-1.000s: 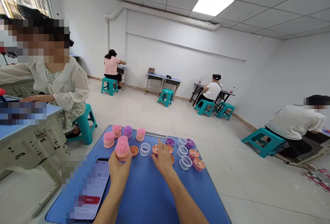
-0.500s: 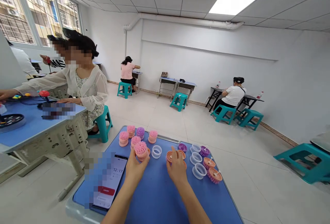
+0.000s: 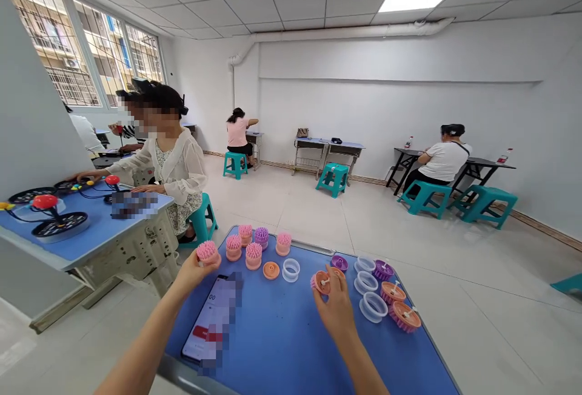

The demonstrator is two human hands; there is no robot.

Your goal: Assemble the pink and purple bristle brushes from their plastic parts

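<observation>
My left hand (image 3: 193,269) is shut on a pink-bristled brush head (image 3: 207,252), above the table's left edge. My right hand (image 3: 335,301) pinches an orange brush base (image 3: 322,283) with a small white pin in it. Both are over the blue table (image 3: 277,340). Between my hands stand several pink brush heads (image 3: 245,249), a purple one (image 3: 261,236), an orange disc (image 3: 271,270) and a clear plastic ring (image 3: 291,270). Right of my right hand lie more clear rings (image 3: 366,283) and orange brushes (image 3: 400,304). A phone (image 3: 200,328) lies below my left hand, its screen partly blurred.
To the left, a person (image 3: 175,164) sits at a blue table (image 3: 91,243) holding round black pieces with red knobs (image 3: 59,219). Other people sit at tables along the far walls on teal stools (image 3: 425,198). Tiled floor surrounds my table.
My left hand has moved left and up with the pink brush head. My right hand now pinches the orange piece, raised and turned. The whole view has swung left and up.
</observation>
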